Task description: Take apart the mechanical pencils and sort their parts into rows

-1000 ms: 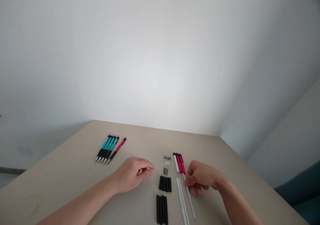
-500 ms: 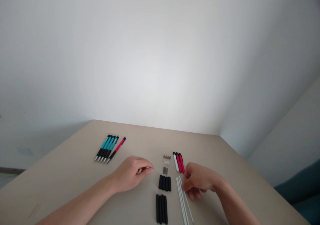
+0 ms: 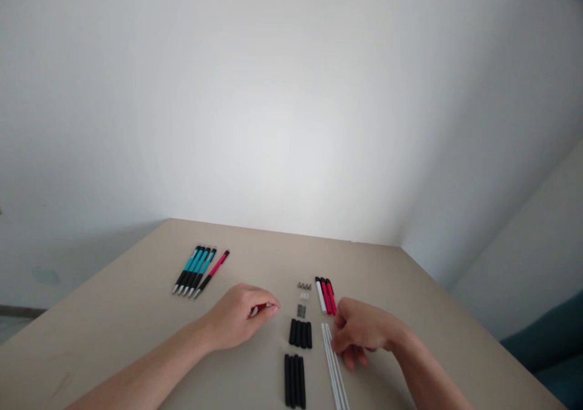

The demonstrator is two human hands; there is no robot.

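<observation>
My left hand [image 3: 243,316] is closed in a pinch left of the rows of parts. Red shows between its fingers; it looks like a pen barrel, mostly hidden. My right hand [image 3: 357,332] is closed, thumb and forefinger at the upper part of the rightmost thin white pen refill [image 3: 341,381]. Several white refills [image 3: 331,361] lie side by side there, close together. Just beyond this hand are pen barrels with black tops, one white barrel [image 3: 320,296] and two red barrels [image 3: 328,297].
Short black sleeves [image 3: 300,334] and longer black tubes [image 3: 295,381] lie left of the refills. Above are springs [image 3: 301,311], small clear pieces [image 3: 304,296] and metal tips [image 3: 304,286]. Teal pens [image 3: 195,270] and a red pen [image 3: 213,272] lie farther left on the table [image 3: 255,246].
The rightmost white refill has swung left at its near end and now lies alongside the others. My right hand stays at its upper part; my left hand has hardly moved.
</observation>
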